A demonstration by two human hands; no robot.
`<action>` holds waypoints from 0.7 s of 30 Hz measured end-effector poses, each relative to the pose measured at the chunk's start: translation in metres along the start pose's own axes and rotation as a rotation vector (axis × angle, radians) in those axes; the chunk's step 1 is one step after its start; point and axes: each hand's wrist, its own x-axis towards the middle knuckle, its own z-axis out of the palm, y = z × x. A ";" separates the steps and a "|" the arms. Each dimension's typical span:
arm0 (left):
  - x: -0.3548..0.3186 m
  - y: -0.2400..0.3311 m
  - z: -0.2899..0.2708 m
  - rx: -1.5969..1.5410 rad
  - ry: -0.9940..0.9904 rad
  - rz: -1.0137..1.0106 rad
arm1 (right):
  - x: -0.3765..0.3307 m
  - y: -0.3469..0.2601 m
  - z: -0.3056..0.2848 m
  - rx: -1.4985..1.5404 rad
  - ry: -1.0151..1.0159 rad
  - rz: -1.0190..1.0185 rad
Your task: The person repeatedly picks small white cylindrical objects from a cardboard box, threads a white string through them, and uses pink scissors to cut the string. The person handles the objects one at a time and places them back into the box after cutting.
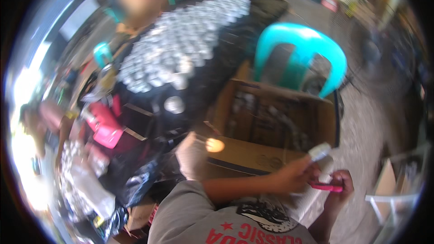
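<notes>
My left hand (296, 176) reaches across in front of my shirt. Its fingers are closed on a small whitish, translucent piece (320, 152), too blurred to name. Just to the right and slightly lower, my right hand (344, 184) is closed around a slim pink object (327, 187), whose kind I cannot make out. The pink object's left end comes close to my left hand; whether they touch is unclear. Directly beyond my hands stands an open cardboard box (266, 151) with several whitish, clear pieces inside.
A black-covered table (217, 77) bears many silvery, clear, cup-like pieces (172, 40). Behind the box is a turquoise plastic chair (300, 34). A pink item (106, 129) and a whitish plastic bag (92, 190) lie left. A fan (373, 56) stands right; other people are beyond the table.
</notes>
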 end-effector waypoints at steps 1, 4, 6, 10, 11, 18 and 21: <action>-0.001 0.001 0.002 -0.136 -0.003 -0.025 | 0.000 -0.004 0.002 0.042 0.050 0.056; 0.004 -0.001 0.000 -0.298 -0.019 -0.052 | 0.004 -0.014 0.007 0.106 -0.066 0.167; 0.007 -0.004 -0.002 -0.297 -0.040 -0.051 | 0.013 -0.012 0.015 0.067 -0.165 0.049; 0.015 0.000 -0.014 -0.272 -0.066 -0.103 | 0.031 -0.005 0.027 0.043 -0.236 -0.067; 0.016 0.002 -0.019 -0.280 -0.068 -0.186 | 0.034 -0.004 0.029 0.022 -0.245 -0.060; 0.032 -0.065 -0.149 1.055 0.080 -0.106 | 0.042 -0.008 0.051 0.172 -0.199 0.260; 0.019 -0.123 -0.216 1.733 -0.012 -0.565 | 0.047 -0.013 0.058 0.070 -0.355 0.074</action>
